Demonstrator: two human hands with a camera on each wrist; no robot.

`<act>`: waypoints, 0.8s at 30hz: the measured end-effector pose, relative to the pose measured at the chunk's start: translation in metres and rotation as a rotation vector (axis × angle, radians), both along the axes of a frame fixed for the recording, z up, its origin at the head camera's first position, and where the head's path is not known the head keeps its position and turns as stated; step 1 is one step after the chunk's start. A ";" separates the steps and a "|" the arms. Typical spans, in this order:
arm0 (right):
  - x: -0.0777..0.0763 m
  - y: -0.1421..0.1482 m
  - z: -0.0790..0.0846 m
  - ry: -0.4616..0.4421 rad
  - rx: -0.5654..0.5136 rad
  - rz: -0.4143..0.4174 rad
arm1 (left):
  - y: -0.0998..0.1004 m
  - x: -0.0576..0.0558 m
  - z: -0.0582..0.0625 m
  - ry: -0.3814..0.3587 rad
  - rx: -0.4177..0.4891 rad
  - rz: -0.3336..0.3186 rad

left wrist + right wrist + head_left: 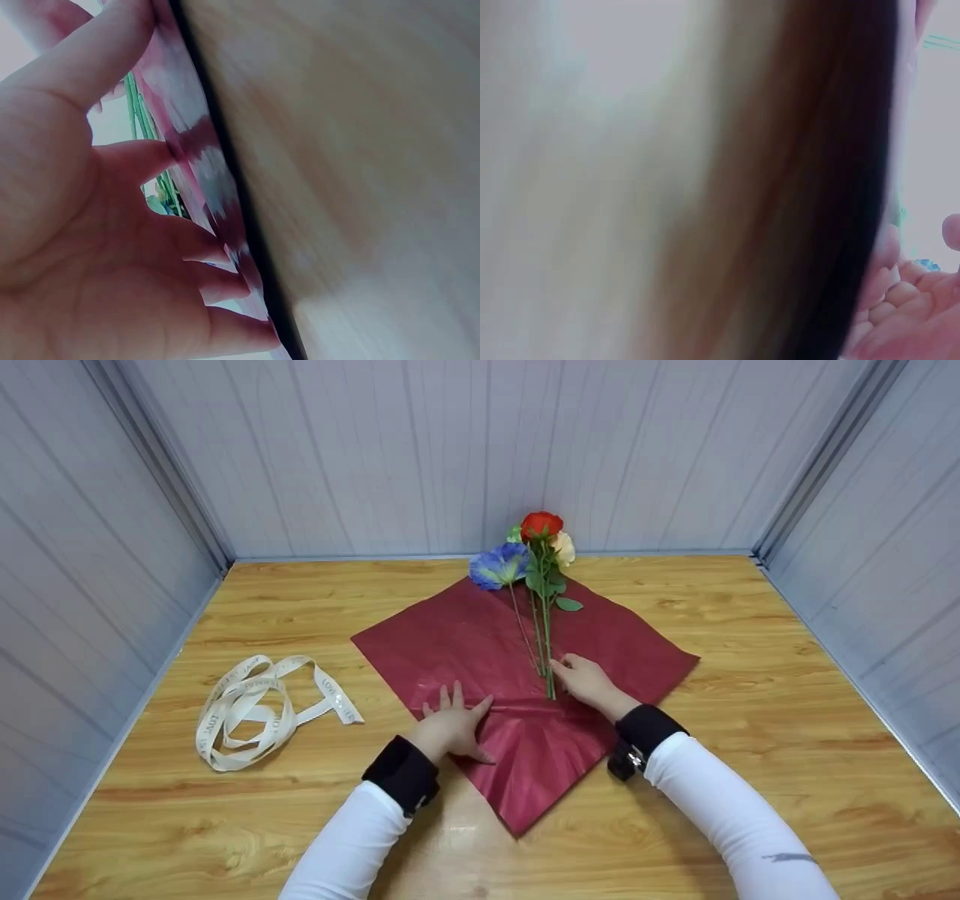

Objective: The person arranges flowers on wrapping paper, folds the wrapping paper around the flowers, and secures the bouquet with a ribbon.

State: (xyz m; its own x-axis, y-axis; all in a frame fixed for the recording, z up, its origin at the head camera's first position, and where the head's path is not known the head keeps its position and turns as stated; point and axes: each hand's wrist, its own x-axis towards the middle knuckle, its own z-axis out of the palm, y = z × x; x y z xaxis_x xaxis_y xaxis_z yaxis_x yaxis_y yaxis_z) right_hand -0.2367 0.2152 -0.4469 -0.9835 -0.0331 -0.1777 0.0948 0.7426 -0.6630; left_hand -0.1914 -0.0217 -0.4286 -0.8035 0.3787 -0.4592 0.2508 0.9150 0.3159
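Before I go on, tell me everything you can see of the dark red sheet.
The dark red sheet looks like thin, slightly glossy wrapping paper. It lies spread diamond-wise on the wooden table, one corner toward the person; the blooms hide its far corner. Creases mark its shinier near part. The flower stems lie over its middle. The left hand rests spread on its near-left edge. The right hand is over it at the stems; whether it touches the sheet is unclear.

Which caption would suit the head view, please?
Left hand spread on dark-red sheet; right hand at flower stems; ribbon lying left.
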 end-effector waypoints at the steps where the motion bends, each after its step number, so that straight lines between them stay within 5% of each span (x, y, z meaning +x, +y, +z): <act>1: 0.001 0.001 0.000 -0.008 -0.021 -0.002 | 0.000 0.000 0.000 -0.003 -0.002 0.001; 13: 0.013 0.010 0.001 0.003 -0.035 0.076 | 0.002 0.000 0.001 -0.002 -0.011 -0.002; 24: 0.025 0.031 0.003 0.042 -0.096 0.350 | 0.000 -0.001 0.000 -0.006 -0.022 -0.009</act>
